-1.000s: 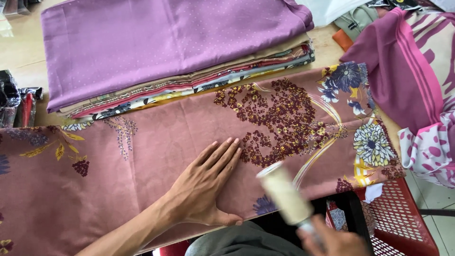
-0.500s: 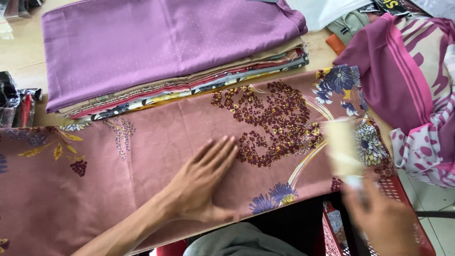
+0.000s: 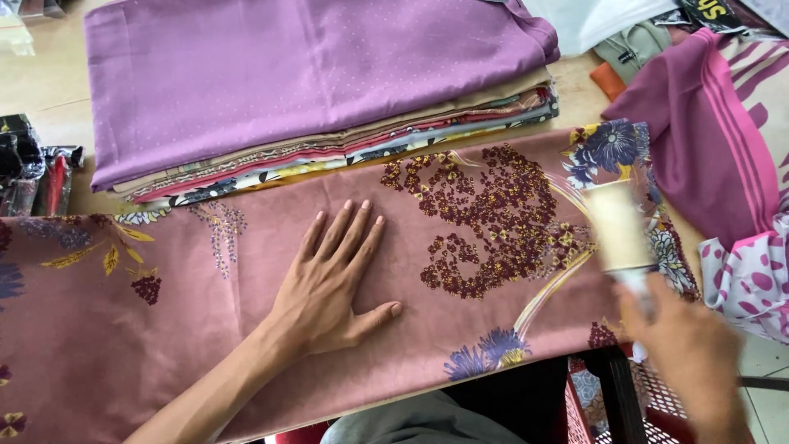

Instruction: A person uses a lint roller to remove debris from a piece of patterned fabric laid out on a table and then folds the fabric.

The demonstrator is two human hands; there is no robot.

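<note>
A dusty-pink cloth [image 3: 246, 271] with dark red, yellow and blue flower prints lies spread in front of me. My left hand [image 3: 329, 284] rests flat on it, palm down, fingers spread. My right hand [image 3: 686, 353], blurred, grips the handle of a cream lint roller [image 3: 618, 226]. The roller stands over the right end of the cloth, by the blue flowers.
Behind the cloth sits a stack of folded fabrics [image 3: 329, 156] topped by a purple dotted one [image 3: 312, 74]. Pink and purple striped cloth [image 3: 707, 140] lies at the right. A red mesh basket [image 3: 649, 411] is at the lower right, dark packets [image 3: 33, 173] at the left.
My right hand has carried the lint roller up and to the right, from the near edge of the cloth to its right end. My left hand has stayed flat on the cloth.
</note>
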